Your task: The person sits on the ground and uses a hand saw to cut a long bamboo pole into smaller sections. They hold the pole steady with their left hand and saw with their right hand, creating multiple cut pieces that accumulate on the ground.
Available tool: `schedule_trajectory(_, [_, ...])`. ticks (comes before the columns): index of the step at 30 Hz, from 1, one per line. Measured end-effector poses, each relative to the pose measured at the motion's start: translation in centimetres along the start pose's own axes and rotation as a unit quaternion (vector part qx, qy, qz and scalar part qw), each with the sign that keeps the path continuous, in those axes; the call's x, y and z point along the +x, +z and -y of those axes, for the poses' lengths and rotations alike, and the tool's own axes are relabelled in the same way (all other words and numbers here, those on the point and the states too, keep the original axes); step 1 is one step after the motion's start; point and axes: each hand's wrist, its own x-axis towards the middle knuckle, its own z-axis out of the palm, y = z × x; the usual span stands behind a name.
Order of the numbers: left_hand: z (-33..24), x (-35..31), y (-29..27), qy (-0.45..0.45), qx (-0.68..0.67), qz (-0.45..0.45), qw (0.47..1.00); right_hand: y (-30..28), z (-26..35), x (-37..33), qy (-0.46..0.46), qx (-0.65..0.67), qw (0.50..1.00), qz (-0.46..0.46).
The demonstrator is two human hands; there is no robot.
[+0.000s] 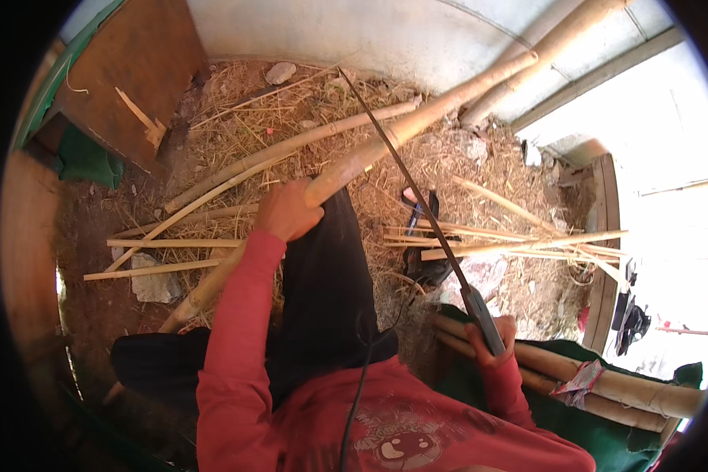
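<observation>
A thick bamboo pole (440, 102) runs slantwise from the lower left, across my bent leg, up toward the back right. My left hand (289, 208) is wrapped round it above my knee. In my right hand (494, 343), closed on its grey handle, is a handsaw (426, 206). The long, dark blade is seen nearly edge-on and crosses over the pole beyond my left hand. Its teeth cannot be made out, nor whether a cut is in the bamboo. My left forearm and leg hide part of the pole.
Split bamboo strips (519, 244) lie on the straw-strewn ground at both sides. A thinner pole (291, 145) lies beyond my left hand. Tied bamboo poles (606, 385) rest on green cloth at lower right. A stone (154, 279), a brown board (145, 71) and a pale wall (307, 31) stand around.
</observation>
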Motion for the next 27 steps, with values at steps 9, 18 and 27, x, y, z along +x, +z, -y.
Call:
schedule_trajectory(9, [0.3, 0.1, -1.2, -0.009, 0.010, 0.021, 1.000, 0.3, -0.1, 1.9, -0.102, -0.039, 0.994, -0.002])
schedule_trajectory(18, [0.8, -0.1, -0.3, -0.011, 0.021, 0.040, 0.999, 0.0, -1.5, 3.8, -0.253, -0.280, 0.926, 0.032])
schedule_trajectory(27, [1.4, -1.0, 1.2, 0.000, 0.006, -0.003, 1.000, 2.4, 0.1, 6.5, -0.070, -0.011, 0.997, 0.024])
